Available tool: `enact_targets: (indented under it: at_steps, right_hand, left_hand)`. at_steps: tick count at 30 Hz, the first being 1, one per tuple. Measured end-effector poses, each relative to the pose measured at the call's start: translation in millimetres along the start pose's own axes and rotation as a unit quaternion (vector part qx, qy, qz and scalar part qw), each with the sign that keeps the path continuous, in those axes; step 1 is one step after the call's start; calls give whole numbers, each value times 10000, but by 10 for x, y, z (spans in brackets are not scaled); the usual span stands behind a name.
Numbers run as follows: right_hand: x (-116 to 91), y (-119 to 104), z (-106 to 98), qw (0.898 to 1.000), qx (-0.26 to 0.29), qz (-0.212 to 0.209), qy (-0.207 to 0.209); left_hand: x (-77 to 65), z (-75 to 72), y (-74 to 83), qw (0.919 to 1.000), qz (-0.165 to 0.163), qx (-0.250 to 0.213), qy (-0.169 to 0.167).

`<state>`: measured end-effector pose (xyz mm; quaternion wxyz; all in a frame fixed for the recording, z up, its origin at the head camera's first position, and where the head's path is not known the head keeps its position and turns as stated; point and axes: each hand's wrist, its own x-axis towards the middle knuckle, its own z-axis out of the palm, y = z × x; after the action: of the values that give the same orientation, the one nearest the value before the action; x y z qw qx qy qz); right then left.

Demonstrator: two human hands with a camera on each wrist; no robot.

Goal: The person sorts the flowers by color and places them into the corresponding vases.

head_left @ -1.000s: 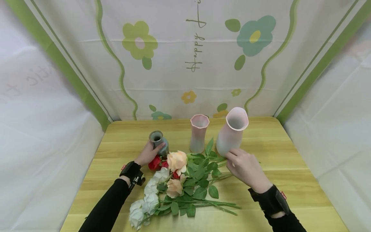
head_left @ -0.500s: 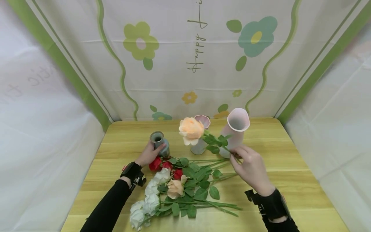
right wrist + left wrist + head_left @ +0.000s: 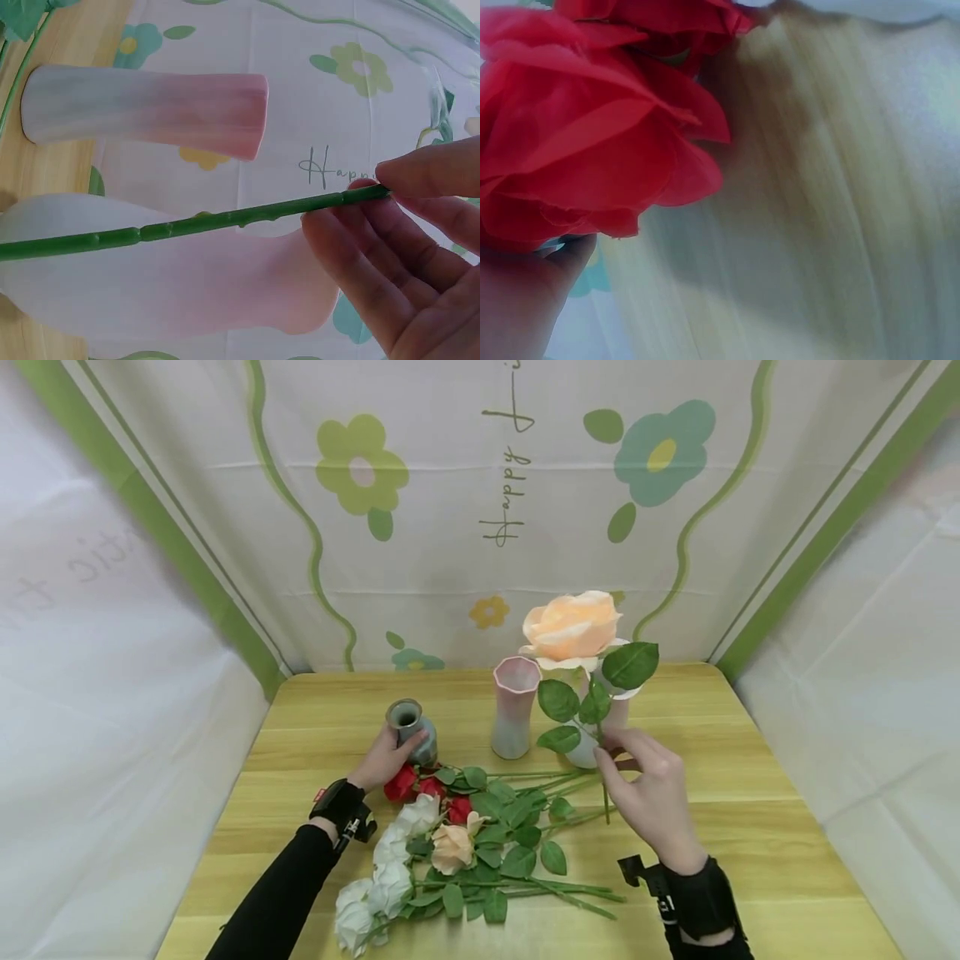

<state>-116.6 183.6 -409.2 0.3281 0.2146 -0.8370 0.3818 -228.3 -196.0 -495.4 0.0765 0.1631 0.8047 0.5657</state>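
My right hand (image 3: 651, 789) pinches the green stem (image 3: 187, 226) of a peach rose (image 3: 572, 628) between thumb and fingers. The rose stands upright, its bloom at the top and the stem end pointing down. Behind it is the large pink-and-white vase (image 3: 581, 750), its mouth partly hidden by bloom and leaves. At the left, my left hand (image 3: 382, 760) grips a small grey-blue vase (image 3: 424, 743) with its thumb across the front. Red roses (image 3: 592, 142) lie right beside that hand and fill much of the left wrist view.
A slimmer pink-and-white vase (image 3: 512, 718) stands between the other two. White roses (image 3: 392, 881), another peach rose (image 3: 452, 849) and several leafy stems (image 3: 555, 887) lie on the wooden table (image 3: 750, 877). Printed cloth (image 3: 450, 560) walls in the back and sides.
My right hand has lifted the peach rose off the pile and turned it from lying flat to upright, in front of the large vase. The left hand keeps its grip on the small vase.
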Motion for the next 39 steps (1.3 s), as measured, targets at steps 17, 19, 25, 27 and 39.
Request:
enact_targets:
  at_steps: [17,19,25,27,39]
  right_hand:
    - [-24,55,136,9927,1080,263,475]
    - [46,-85,99,9907,1183,437,505]
    - [-173,449,301,9751,2012,565,750]
    - [-317,825,424,9654,2415,606,778]
    - [204,-191,317,9373,3110,878,1309]
  left_hand:
    - [-17,6,38,10000,-6,13,23]
    - [-19,6,37,10000,-35,41,28]
    - [-24,2,30,9999,-83,60,34]
    - [-21,6,23,10000,-51,32,30]
    - [-21,5,11,10000,-30,54,15]
